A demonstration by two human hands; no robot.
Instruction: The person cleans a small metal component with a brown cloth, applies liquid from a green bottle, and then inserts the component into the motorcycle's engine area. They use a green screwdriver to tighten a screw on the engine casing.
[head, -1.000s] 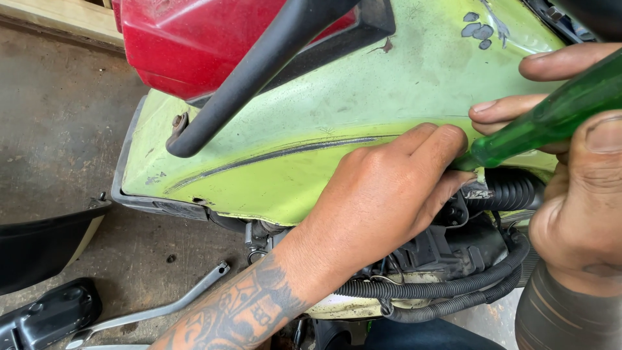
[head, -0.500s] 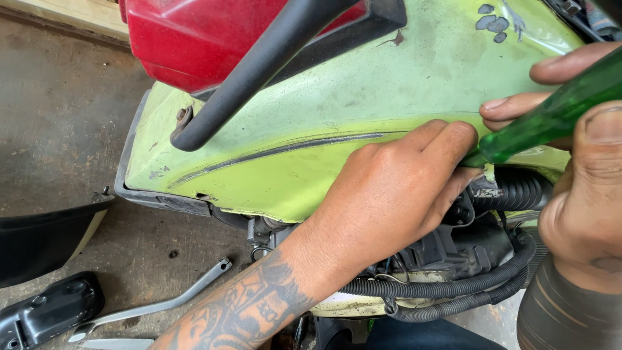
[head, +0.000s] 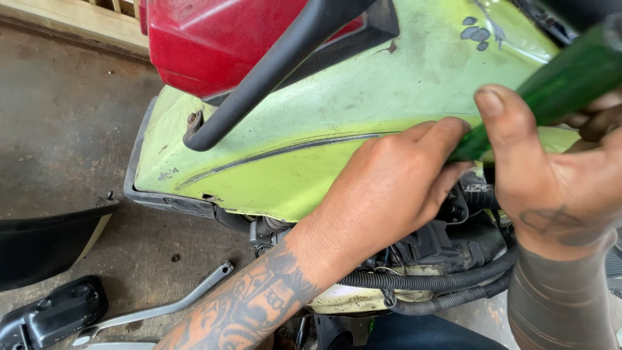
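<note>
Nearest the camera, the person's right hand (head: 557, 194) was curled shut around the green handle of a screwdriver (head: 557, 81), thumb pressed along its side. Over the previous second this hand had swung in from the frame's right edge and risen, so the handle now crossed higher and steeper; it looked as though the tool was being re-angled or turned at its point of work. The tip was hidden behind the fingers, so whether it sat in a fastener could not be told.

Just left of it, the tattooed left hand (head: 389, 188) lay flat, fingers together and loosely bent, holding nothing. It pressed on the lower edge of the lime-green side panel (head: 311, 123), fingertips touching the tool's shaft, much as before.

Below both hands ran black corrugated hoses (head: 427, 282) and dark engine parts.

Beyond the left hand, a black grab rail (head: 272, 71) crossed the panel, with a red tail lamp (head: 214, 39) above it. Further left, on the concrete floor (head: 58, 129), lay a metal lever (head: 162, 308) and a loose black panel piece (head: 45, 243).
</note>
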